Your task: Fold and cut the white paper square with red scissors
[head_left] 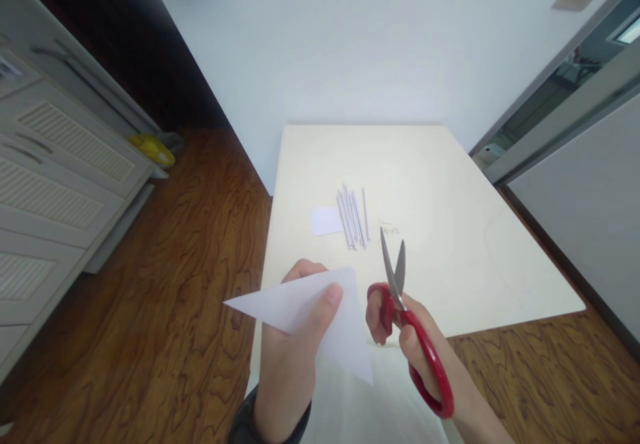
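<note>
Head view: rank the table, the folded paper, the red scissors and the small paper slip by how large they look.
1. table
2. folded paper, in the left hand
3. red scissors, in the right hand; close to the paper in extent, and both are near the camera, so unsure
4. small paper slip

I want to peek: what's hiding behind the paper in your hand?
Behind the paper, the left hand has its fingers hidden; only the thumb shows in front. Part of the table edge is covered too.
</note>
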Demonstrator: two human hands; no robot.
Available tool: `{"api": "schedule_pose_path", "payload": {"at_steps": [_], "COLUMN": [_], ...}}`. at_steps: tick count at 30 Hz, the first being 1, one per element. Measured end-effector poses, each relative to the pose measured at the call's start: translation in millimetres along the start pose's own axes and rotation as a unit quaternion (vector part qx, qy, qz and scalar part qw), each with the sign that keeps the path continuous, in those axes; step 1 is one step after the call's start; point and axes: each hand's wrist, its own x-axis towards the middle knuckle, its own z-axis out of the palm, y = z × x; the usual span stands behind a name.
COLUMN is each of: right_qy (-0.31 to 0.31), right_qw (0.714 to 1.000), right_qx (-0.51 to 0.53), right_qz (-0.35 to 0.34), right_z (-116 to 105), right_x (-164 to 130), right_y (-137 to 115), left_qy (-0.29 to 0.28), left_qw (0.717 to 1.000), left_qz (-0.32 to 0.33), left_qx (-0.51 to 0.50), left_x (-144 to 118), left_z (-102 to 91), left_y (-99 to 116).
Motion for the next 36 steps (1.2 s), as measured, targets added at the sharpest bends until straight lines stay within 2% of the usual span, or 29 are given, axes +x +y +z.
{"api": "schedule_pose_path", "payload": {"at_steps": [3,6,11,19,24,29,36], "right_qy": [-0.008,0.000,0.024,0.052,0.056,0.058,0.031], "right_qw": [1.000,0.998,0.991,0.988,0.989,0.987,0.990], "right_qx": [-0.018,-0.046,-0.076,-0.108,-0.107,-0.104,-0.084], "right_qz": [0.013,0.048,0.103,0.093,0.083,0.112,0.111], "right_z": [3,7,13,14,15,17,17], "right_x": [-4,-13,-22,-21,-21,-20,-17], "right_y": [0,-1,-1,0,3,3,-4], "left_qy": [0.015,0.026,0.081,0.049,0.097,0.135,0.062], "left_qw": [1.000,0.999,0.996,0.994,0.990,0.985,0.992], "left_qz": [0.006,-0.017,-0.045,-0.083,-0.085,-0.086,-0.102], "left_qx": [-0.002,-0.014,-0.013,-0.046,-0.063,-0.056,-0.033], "left_x": [-2,-4,-7,-7,-8,-9,-11], "left_z": [2.3,7.4,17.3,18.1,27.4,29.4,29.4], "left_y": [1,4,8,5,9,10,10]}}
